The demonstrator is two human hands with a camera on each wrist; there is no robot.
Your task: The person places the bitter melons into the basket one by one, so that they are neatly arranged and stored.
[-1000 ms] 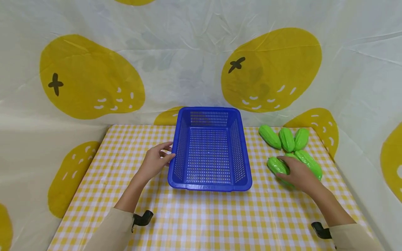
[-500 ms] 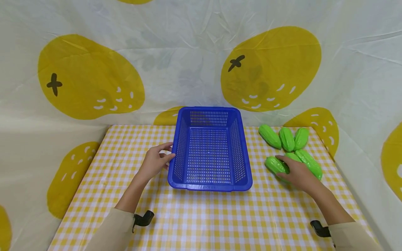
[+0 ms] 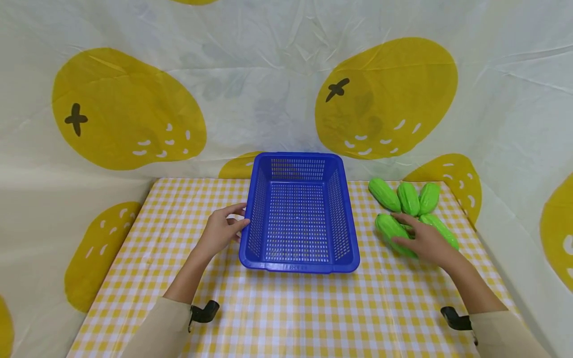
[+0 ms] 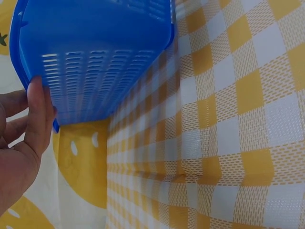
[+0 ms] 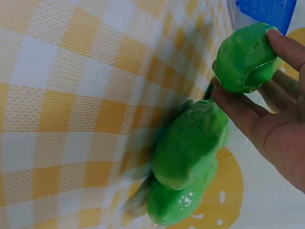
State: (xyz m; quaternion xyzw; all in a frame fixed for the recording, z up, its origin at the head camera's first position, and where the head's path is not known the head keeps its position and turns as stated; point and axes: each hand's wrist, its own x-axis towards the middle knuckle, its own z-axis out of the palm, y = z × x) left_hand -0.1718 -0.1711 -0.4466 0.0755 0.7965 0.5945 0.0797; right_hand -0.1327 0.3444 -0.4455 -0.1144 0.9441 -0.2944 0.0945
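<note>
In the head view my left hand (image 3: 220,231) holds the left rim of a blue plastic basket (image 3: 299,267) with slotted walls. The left wrist view has its fingertips (image 4: 35,90) against the outer wall, just below the rim. My right hand (image 3: 425,240) grips a bright green ridged gourd (image 3: 387,228) between thumb and fingers. From the right wrist, that gourd (image 5: 245,59) appears raised above the checked cloth, beside other green gourds (image 5: 188,145). Part of it is hidden by my hand in the head view.
Beyond my right hand, three green gourds (image 3: 408,198) lie near the table's back edge, and another gourd (image 3: 440,231) lies just behind the hand. A yellow-and-white checked cloth (image 3: 295,313) covers the table. A fruit-print curtain (image 3: 264,89) hangs at the back and sides.
My right hand has lifted the gourd slightly and moved it a little up and left, turning its end away from me. The left hand and the basket have stayed in place.
</note>
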